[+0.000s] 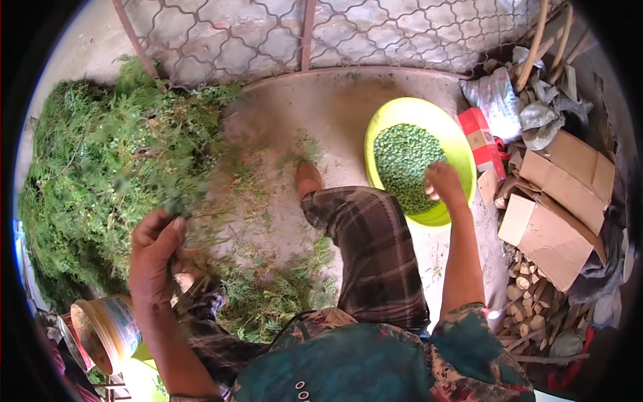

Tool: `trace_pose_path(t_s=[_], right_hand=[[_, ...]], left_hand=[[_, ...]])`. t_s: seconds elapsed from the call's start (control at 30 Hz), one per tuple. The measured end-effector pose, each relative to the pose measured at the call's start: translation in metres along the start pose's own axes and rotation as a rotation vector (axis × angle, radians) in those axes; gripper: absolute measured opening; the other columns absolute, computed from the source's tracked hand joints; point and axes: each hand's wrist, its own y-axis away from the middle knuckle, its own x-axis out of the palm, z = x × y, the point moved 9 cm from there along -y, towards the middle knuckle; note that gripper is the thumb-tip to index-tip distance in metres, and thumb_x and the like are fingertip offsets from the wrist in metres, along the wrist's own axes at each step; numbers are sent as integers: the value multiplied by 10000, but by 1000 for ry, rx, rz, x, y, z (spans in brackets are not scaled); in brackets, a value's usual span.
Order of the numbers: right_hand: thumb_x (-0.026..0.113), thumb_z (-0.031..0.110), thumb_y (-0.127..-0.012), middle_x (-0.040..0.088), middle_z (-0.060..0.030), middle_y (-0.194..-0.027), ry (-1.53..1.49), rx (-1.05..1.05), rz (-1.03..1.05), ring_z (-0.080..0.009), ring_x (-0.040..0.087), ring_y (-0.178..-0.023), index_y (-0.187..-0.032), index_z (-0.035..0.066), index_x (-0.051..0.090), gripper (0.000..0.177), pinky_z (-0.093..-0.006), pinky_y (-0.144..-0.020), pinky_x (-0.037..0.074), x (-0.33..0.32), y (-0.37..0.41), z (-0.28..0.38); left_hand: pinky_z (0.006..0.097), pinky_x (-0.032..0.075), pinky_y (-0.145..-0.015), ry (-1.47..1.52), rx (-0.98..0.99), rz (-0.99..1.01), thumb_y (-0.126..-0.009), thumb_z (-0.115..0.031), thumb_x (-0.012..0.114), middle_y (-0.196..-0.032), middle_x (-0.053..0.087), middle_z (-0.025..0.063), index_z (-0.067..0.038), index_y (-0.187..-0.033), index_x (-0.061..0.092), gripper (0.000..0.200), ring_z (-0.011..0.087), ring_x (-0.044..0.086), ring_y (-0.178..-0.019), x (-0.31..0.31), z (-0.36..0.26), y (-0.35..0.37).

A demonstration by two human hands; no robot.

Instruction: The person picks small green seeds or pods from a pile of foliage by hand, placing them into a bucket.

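Between thumb and fingers, my left hand (155,258) pinches a green sprig (191,201) with bluish-green berries, in front of a large heap of leafy green branches (100,167). My right hand (443,182) is over the right part of a yellow-green basin (462,151), its fingers curled downward. Many small green berries (405,157) lie in the basin. Whether anything is between my right fingers is hidden.
Loose sprigs (268,295) lie on the floor by my legs. A metal lattice (375,33) runs along the back. At the right are cardboard boxes (569,228), a red box (481,144) and cut wood (529,295). A bucket (107,328) stands lower left.
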Motion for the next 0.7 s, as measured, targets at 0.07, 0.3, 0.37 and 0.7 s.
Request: trace_pose_path(t_s=[0.07,0.3,0.37,0.7], right_hand=[[565,158,-838,574,-51,-679,-97,-209,14,-113,526,-561,-898,-9,584,178,-252,-520,438,23,34,94],[760,302,-712,580,-78,-886,-199,-847,638,-148,545,-789,-1068,15,530,512,-273,-729,453,164,170,292],[766,305,-704,560,-67,-938,-175,-809,729,-126,529,-830,-1129,22,494,579,-268,-745,445,187,179,304],[758,293,-728,594,-25,-753,-351,-704,1076,-83,535,-650,-996,17,580,424,-246,-563,443,238,194,303]], left_hand=[[184,328,-430,-45,-30,55,-805,-129,628,-694,513,-55,-62,-961,601,172,22,419,-516,18,-4,2],[215,440,-619,100,124,178,-826,-103,602,-755,582,-25,-35,-965,630,158,52,516,-669,38,-23,1],[202,428,-606,93,110,226,-829,-102,598,-749,582,-35,-39,-971,631,160,40,510,-664,41,-26,5],[179,358,-486,9,-17,281,-824,-144,611,-660,560,-50,-36,-898,645,136,10,458,-547,31,-17,10]])
